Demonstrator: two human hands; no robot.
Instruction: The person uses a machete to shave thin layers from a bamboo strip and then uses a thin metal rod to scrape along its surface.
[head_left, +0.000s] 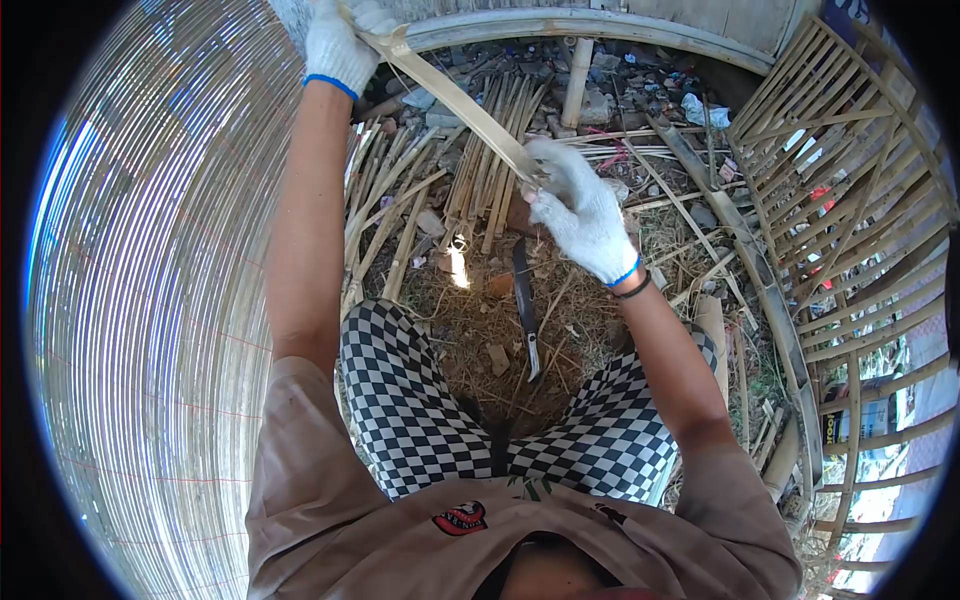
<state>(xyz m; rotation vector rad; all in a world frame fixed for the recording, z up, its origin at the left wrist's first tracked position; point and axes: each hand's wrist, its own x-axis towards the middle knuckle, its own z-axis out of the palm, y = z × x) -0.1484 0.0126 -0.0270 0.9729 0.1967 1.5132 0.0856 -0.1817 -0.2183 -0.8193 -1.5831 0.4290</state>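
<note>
A pale split bamboo strip (455, 98) slants between my two gloved hands, from upper left down to the middle. My left hand (340, 48), in a white knit glove with a blue cuff, is closed round its far end near the top edge of the view. My right hand (585, 215), gloved alike, pinches the near end between thumb and fingers. A bare thumb tip shows through that glove. Below the strip, a knife with a dark blade (523, 290) lies on the ground between my knees.
A bundle of thin bamboo sticks (490, 140) lies ahead on rubble. On the left stands a large slatted bamboo screen (170, 300). A bamboo lattice frame (850, 190) leans at the right, beside a long split bamboo pole (765, 280). A short bamboo post (577, 82) stands at the back.
</note>
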